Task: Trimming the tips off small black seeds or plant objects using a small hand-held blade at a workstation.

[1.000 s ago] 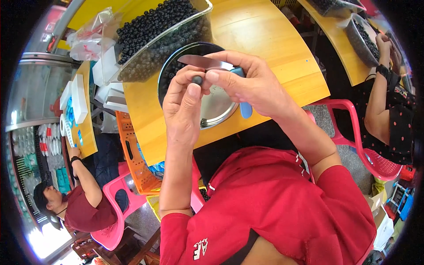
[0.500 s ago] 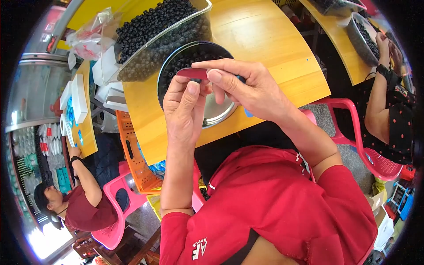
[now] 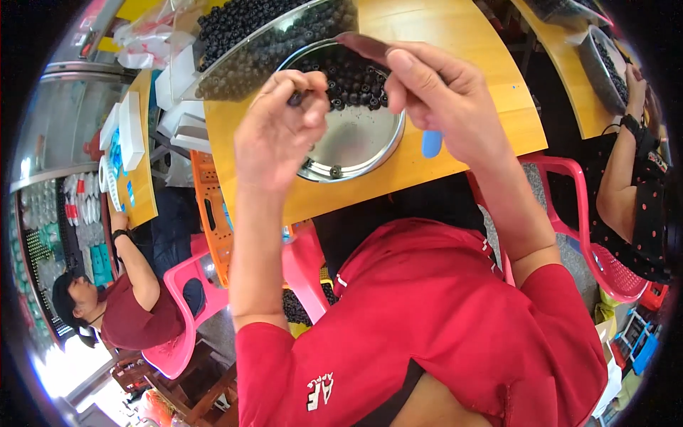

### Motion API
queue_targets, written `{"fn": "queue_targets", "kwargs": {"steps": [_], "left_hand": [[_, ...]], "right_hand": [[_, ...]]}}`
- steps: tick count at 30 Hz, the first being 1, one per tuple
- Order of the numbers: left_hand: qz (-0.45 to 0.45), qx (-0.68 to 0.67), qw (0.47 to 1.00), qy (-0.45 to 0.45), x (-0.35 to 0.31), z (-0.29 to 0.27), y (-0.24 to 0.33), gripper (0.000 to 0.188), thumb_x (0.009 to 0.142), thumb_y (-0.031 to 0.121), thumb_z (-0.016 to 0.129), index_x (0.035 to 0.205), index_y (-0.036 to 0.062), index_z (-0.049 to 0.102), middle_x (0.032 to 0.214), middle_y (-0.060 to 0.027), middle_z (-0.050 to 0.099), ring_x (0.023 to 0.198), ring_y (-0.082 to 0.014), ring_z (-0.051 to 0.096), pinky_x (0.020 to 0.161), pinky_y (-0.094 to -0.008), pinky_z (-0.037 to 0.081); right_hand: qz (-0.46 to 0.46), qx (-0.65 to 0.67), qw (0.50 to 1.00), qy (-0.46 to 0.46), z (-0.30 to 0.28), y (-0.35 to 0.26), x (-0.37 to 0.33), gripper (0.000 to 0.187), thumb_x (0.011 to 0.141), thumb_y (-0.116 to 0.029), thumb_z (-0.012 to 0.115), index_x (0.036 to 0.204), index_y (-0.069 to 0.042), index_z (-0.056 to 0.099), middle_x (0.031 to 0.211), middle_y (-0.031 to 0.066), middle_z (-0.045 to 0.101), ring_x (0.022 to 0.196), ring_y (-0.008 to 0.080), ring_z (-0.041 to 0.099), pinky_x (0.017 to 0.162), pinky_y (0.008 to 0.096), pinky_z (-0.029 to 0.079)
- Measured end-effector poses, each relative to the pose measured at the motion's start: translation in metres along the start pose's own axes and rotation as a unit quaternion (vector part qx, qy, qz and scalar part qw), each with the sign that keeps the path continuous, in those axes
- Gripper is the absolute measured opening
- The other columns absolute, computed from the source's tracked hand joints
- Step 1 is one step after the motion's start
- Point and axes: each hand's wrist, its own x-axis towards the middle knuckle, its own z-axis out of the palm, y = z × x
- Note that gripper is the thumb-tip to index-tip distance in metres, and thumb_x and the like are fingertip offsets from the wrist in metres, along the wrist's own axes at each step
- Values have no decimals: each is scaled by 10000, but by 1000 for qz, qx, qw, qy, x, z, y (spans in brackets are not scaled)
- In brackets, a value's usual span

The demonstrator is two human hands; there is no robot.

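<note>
In my right hand [image 3: 445,92] is a knife [image 3: 364,47], gripped between thumb and fingers. Its reddish-stained blade points left, and the blue handle sticks out below the palm. My left hand [image 3: 277,128] is raised beside it, fingertips curled around a small dark round berry [image 3: 295,99]. Both hands hover over a round metal bowl [image 3: 348,148]. Dark berries [image 3: 359,89] cover the bowl's far side, while a few lie near its front rim. Blade and held berry are apart.
Behind the bowl stands a clear plastic bin [image 3: 245,67] heaped with dark berries, on a yellow wooden table [image 3: 491,85]. An orange crate [image 3: 208,206] is at the table's left. One person [image 3: 135,285] sits at left, another [image 3: 615,178] works at right beside a basin [image 3: 597,67].
My hands have separated: the knife has lifted up and right, away from my left hand. My left hand has shifted slightly left. More of the bowl's inside shows.
</note>
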Motion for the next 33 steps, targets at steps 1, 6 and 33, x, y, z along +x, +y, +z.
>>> {"fn": "queue_targets", "kwargs": {"steps": [1, 6, 33], "left_hand": [[-24, 96, 994, -51, 3, -15, 12, 169, 925, 128, 490, 998, 8, 585, 977, -117, 588, 687, -134, 473, 602, -249, 400], [-94, 653, 748, -73, -1, 1, 31, 178, 890, 162, 548, 896, -2, 616, 802, -16, 601, 697, -105, 526, 551, -278, 422], [236, 436, 866, -59, 6, 8, -30, 239, 809, 21, 667, 1045, 18, 629, 943, -15, 509, 799, -84, 434, 725, -201, 353]], "right_hand": [[-2, -15, 1000, 8, -3, 1, 0, 277, 984, -184, 497, 1164, -18, 625, 682, -17, 579, 483, -20, 356, 422, 142, 250], [10, -8, 1000, 4, -8, 3, 1, 282, 969, -209, 528, 1146, -13, 628, 688, -3, 590, 494, 3, 378, 438, 165, 291], [73, 142, 985, 66, 18, 6, -7, 266, 909, -189, 636, 1110, -15, 618, 754, -9, 634, 495, -6, 370, 438, 163, 265]]}}
